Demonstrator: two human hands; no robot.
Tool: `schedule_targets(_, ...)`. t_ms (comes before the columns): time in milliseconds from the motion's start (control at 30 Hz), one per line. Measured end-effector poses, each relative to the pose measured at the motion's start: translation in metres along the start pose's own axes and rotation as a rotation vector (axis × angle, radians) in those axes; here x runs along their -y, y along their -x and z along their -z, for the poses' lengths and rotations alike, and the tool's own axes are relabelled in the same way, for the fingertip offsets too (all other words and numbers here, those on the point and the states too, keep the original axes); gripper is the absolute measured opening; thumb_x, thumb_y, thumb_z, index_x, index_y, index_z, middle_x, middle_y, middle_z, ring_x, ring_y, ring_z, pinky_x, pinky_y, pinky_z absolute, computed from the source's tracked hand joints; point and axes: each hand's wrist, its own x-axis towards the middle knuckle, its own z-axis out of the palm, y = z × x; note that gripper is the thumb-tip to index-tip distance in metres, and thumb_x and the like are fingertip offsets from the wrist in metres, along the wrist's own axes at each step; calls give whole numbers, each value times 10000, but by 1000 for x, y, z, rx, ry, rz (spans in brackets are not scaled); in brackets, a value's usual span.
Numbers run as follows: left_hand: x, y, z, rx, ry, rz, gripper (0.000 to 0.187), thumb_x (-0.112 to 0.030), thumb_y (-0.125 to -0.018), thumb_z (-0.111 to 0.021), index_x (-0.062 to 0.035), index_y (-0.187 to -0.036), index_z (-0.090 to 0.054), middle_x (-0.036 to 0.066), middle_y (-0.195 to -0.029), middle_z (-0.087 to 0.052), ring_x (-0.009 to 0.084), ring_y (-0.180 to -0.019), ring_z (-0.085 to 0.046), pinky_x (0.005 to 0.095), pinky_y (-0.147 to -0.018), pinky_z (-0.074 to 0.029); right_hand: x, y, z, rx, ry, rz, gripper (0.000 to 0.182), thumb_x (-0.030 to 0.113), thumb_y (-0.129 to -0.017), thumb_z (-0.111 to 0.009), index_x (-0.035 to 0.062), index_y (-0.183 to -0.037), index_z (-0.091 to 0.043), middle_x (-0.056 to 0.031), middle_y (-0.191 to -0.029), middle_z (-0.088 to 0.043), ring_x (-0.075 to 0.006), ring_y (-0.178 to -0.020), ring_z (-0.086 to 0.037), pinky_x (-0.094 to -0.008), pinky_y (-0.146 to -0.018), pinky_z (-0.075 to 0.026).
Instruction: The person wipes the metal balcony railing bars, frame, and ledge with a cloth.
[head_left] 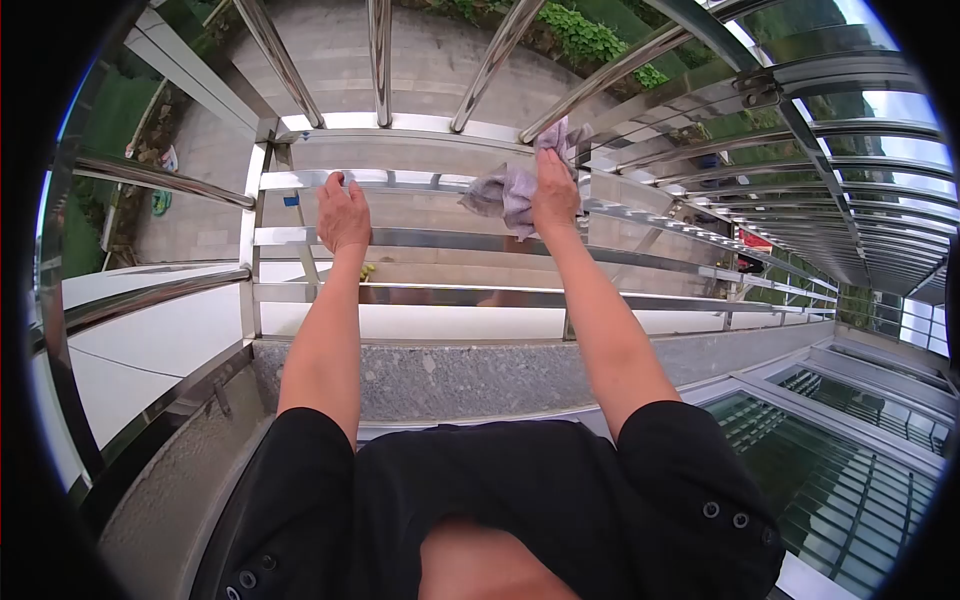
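Observation:
My left hand point(343, 214) has its fingers curled over a flat stainless steel rail point(285, 180), left of the middle. Its palm side is turned away from me. Farther right, my right hand point(555, 194) presses a crumpled pale purple cloth point(511, 198) against the same rail, near an upright post. Part of the cloth hangs loose to the left of the hand, and another part sticks up above the fingertips. Both arms stretch forward from black sleeves.
Round steel bars point(381, 70) rise beyond the flat rails, with paving point(430, 85) far below. A speckled stone ledge point(460, 382) runs in front of my body. Window panes point(815, 470) stand on the right, and more railing point(850, 180) curves away at the upper right.

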Motion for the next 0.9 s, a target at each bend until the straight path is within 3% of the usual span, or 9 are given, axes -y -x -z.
schedule_targets(100, 0, 1, 0, -42, 10, -22, 291, -311, -911, -513, -157, -1158, -520, 88, -1084, -569, 300, -954, -599, 434, -760, -487, -1, 31, 28, 402, -82, -189, 415, 6, -793, -478, 47, -1190, -590, -128, -1180, -604, -298, -1078, -582, -362, -883, -471)
schedule_targets(200, 4, 0, -3, -38, 14, -23, 291, -309, -906, -518, -157, -1155, -523, 89, -1078, -572, 301, -939, -604, 430, -750, -489, -20, 53, 42, 374, -346, -259, 448, -32, -752, -479, 19, -1182, -593, -120, -1127, -634, -292, -994, -615, -345, -843, -492)
schedule_targets(300, 3, 0, -2, -48, 12, -32, 293, -311, -905, -520, -156, -1155, -523, 90, -1072, -574, 302, -927, -607, 428, -743, -490, -28, 46, 69, 240, -1098, -1037, 522, -82, -713, -432, 2, -1207, -576, -144, -1110, -627, -247, -995, -615, -316, -837, -491)
schedule_targets(367, 3, -2, -5, -54, 16, -37, 296, -312, -906, -519, -154, -1157, -521, 88, -1074, -575, 301, -930, -606, 426, -742, -490, -28, 27, 87, 63, -1288, -1057, 547, -106, -705, -427, -9, -1227, -557, -156, -1121, -599, -215, -1005, -598, -294, -844, -481)
schedule_targets(533, 0, 0, -1, -27, 12, -20, 306, -323, -908, -511, -152, -1163, -516, 84, -1083, -579, 304, -926, -606, 430, -745, -487, 14, -38, 86, -230, -1507, -713, 556, -60, -743, -557, -24, -1291, -469, -134, -1177, -576, -235, -1071, -578, -320, -902, -483)
schedule_targets(633, 6, -2, -7, -51, 19, -45, 312, -327, -911, -504, -152, -1170, -513, 84, -1086, -585, 307, -928, -605, 431, -755, -484, 29, -49, 32, 19, -1187, -640, 635, 45, -706, -684, 27, -1306, -477, -120, -1161, -594, -226, -1134, -531, -314, -923, -451)
schedule_targets(733, 4, -2, -6, -39, 4, -20, 314, -321, -914, -500, -150, -1177, -509, 85, -1098, -595, 307, -942, -605, 432, -770, -480, 7, -69, -1, 156, -528, -271, 688, 136, -605, -802, 41, -1231, -534, -115, -1123, -626, -249, -1091, -557, -327, -925, -447)
schedule_targets(833, -6, 1, -1, 8, -3, 14, 310, -308, -915, -499, -144, -1178, -508, 83, -1111, -605, 307, -961, -604, 434, -781, -476, 2, -80, -8, 279, -677, -455, 678, 169, -543, -838, 46, -1157, -578, -119, -1087, -647, -273, -1033, -582, -341, -918, -448)
schedule_targets(900, -5, -1, -1, 13, 24, 37, 306, -300, -914, -502, -141, -1176, -508, 82, -1119, -609, 308, -972, -603, 435, -784, -475, 5, -71, -15, 89, -622, -356, 608, 148, -510, -843, 43, -1058, -601, -137, -998, -643, -326, -971, -587, -385, -891, -453)
